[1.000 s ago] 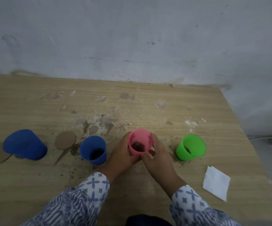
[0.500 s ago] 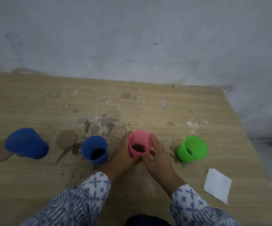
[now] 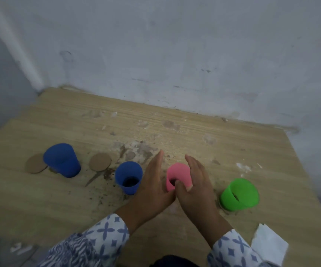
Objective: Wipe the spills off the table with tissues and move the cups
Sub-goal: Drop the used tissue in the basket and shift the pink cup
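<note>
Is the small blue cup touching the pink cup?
Apart. The head view shows the small blue cup and the pink cup separated, with the left hand between them.

Your hands hid the near side of the pink cup [image 3: 179,173]. Right of it, the frame's bottom edge cut off the tissue [image 3: 269,245]. Motion blur smeared the whole picture.

Wooden table [image 3: 233,151], stained at frame centre. Lower band, left to right: large blue cup [image 3: 61,159], small blue cup [image 3: 128,177], pink cup [image 3: 178,175], green cup [image 3: 239,194]. Two brown discs [image 3: 100,161] left. White tissue [image 3: 269,244] lower right.
</note>
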`<action>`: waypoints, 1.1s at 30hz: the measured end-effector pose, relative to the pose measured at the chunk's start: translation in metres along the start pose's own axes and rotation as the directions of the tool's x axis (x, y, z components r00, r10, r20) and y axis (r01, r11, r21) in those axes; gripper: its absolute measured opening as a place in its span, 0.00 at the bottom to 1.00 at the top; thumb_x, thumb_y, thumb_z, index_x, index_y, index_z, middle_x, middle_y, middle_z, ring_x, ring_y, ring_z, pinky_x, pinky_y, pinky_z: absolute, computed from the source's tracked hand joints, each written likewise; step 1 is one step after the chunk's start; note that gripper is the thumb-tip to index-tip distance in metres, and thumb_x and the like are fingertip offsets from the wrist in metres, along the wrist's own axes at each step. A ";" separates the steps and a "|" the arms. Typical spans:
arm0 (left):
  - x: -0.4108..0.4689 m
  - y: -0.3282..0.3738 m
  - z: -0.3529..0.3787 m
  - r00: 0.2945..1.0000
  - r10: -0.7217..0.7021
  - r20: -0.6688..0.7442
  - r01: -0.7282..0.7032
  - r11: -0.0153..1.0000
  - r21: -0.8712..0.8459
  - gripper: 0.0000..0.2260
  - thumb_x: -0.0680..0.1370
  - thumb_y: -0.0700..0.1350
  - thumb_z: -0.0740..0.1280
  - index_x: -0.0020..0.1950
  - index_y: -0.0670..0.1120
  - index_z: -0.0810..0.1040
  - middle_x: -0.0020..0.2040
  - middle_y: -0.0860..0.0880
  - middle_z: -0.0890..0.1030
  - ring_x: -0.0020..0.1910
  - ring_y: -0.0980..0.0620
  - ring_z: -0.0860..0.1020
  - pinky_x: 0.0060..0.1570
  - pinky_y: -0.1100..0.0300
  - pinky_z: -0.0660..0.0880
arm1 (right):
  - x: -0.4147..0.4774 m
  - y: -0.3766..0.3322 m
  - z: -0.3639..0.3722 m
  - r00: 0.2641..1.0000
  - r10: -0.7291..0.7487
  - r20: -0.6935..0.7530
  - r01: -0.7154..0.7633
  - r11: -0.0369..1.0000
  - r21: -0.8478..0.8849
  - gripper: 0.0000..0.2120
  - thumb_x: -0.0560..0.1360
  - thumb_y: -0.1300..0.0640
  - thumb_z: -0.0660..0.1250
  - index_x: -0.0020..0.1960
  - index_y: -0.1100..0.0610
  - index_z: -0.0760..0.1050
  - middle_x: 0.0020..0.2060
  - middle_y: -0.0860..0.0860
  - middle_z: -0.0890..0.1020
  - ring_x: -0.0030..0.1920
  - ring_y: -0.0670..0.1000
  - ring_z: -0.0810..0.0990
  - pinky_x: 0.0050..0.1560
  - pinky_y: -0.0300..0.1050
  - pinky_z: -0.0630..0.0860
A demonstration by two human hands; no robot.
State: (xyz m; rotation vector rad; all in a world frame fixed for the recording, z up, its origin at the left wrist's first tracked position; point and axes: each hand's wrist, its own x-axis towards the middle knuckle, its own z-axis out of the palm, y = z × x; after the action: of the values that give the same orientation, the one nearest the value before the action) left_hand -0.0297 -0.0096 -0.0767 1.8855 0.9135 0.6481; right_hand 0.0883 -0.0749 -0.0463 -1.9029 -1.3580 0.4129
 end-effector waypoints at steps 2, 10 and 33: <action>-0.008 0.007 -0.015 0.998 0.045 -0.051 -0.045 0.999 0.017 0.41 0.74 0.50 0.71 0.73 0.60 0.42 0.76 0.59 0.51 0.73 0.67 0.50 0.70 0.69 0.54 | 0.004 -0.014 0.004 0.997 -0.072 0.015 0.072 0.997 0.026 0.30 0.70 0.56 0.61 0.71 0.53 0.61 0.66 0.46 0.66 0.63 0.37 0.59 0.61 0.26 0.54; -0.028 -0.028 -0.077 0.984 0.097 -0.152 -0.074 0.986 0.148 0.41 0.72 0.56 0.71 0.72 0.66 0.44 0.73 0.70 0.49 0.72 0.70 0.51 0.66 0.75 0.55 | 0.009 -0.052 0.049 0.974 -0.132 0.183 0.112 0.987 0.115 0.26 0.74 0.58 0.63 0.71 0.51 0.61 0.66 0.43 0.64 0.68 0.45 0.62 0.67 0.52 0.66; 0.029 -0.111 -0.139 0.831 -0.046 0.555 0.046 0.999 0.013 0.37 0.74 0.54 0.70 0.77 0.56 0.53 0.75 0.57 0.60 0.71 0.60 0.62 0.71 0.58 0.63 | -0.006 -0.060 0.149 0.919 0.385 -0.086 -0.371 0.918 0.143 0.35 0.70 0.55 0.72 0.61 0.30 0.53 0.59 0.33 0.64 0.61 0.45 0.71 0.55 0.51 0.77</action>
State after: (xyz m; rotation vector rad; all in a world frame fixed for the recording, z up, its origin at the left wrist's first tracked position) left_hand -0.1521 0.1183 -0.1119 1.8908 0.5687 0.0448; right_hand -0.0488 -0.0138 -0.1029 -2.0511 -0.8655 0.5561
